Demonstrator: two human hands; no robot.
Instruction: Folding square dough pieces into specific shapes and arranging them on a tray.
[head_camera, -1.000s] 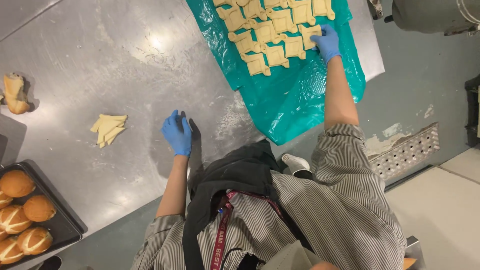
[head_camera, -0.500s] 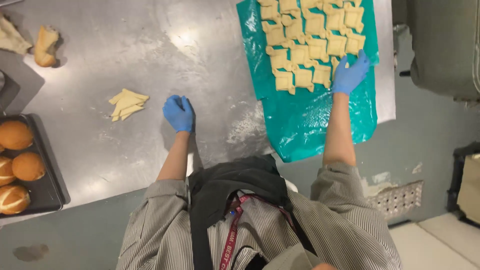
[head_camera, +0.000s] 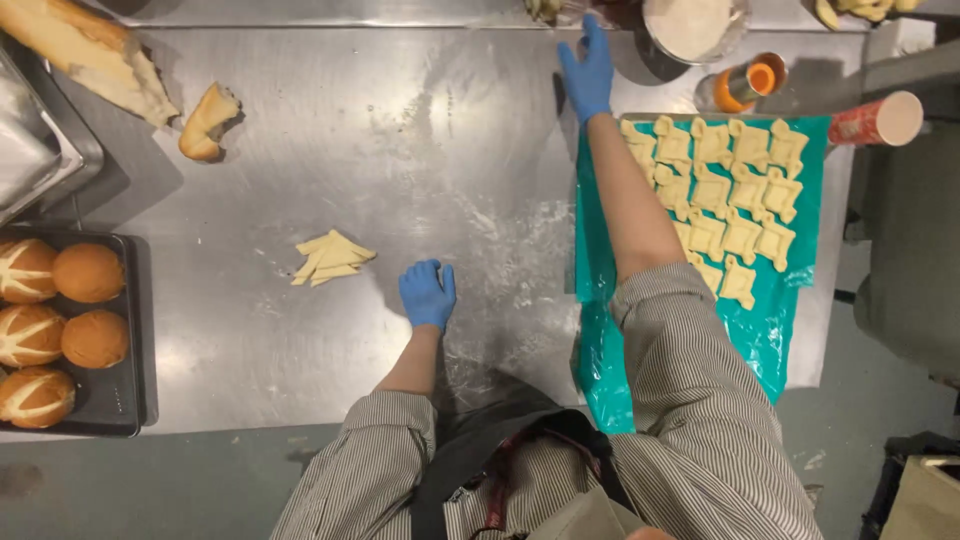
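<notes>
My left hand (head_camera: 427, 293), in a blue glove, rests flat on the floured steel table (head_camera: 420, 150) with nothing in it. A small pile of dough strips (head_camera: 330, 259) lies just to its left. My right hand (head_camera: 587, 70), also gloved in blue, stretches open toward the far edge of the table, above the top left corner of a teal plastic sheet (head_camera: 770, 350). Several cut dough shapes (head_camera: 735, 190) lie in rows on that sheet, beside my right forearm.
A dark tray (head_camera: 120, 400) with several round buns sits at the left edge. A baguette (head_camera: 90, 55) and a torn bread piece (head_camera: 208, 120) lie at the far left. A bowl (head_camera: 693, 25), an orange-lidded jar (head_camera: 745, 85) and a red cup (head_camera: 880, 120) stand at the far right.
My right hand has left the dough shapes on the teal sheet and reached out to the far edge of the table. My left hand stays pressed on the table.
</notes>
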